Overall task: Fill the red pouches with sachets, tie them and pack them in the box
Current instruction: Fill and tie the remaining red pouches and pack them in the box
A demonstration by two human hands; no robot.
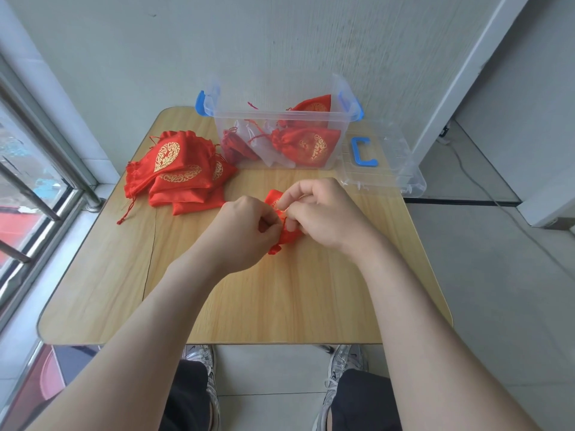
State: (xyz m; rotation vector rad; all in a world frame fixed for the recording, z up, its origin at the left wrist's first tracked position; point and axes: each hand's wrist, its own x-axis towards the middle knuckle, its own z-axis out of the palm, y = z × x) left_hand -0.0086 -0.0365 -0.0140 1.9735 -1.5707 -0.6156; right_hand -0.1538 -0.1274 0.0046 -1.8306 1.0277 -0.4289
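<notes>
**Q:** State of both hands?

**A:** The left hand (pixel 249 227) has its fingers curled, with the fingertips pinching the gathered part of a red pouch (pixel 292 235). The right hand (pixel 326 213) is also curled, and its thumb and fingers pinch the same pouch from the other side. The two hands nearly touch.

**Q:** Location of the pouch?

**A:** It lies on the wooden table (pixel 280 300) near the centre, between the hands and mostly covered by them. A red cord end (pixel 273 251) shows just below the left hand.

**Q:** Location of the remaining stock?

**A:** A pile of flat red pouches (pixel 180 172) with gold print lies at the far left of the table. The clear box (pixel 267 114) with blue latches stands at the far edge, just beside the pile. It holds tied red pouches (pixel 308 144) and white sachets (pixel 264 146). The clear lid (pixel 389 172) with a blue handle (pixel 362 152) lies to the right of the box and overhangs the table edge.
</notes>
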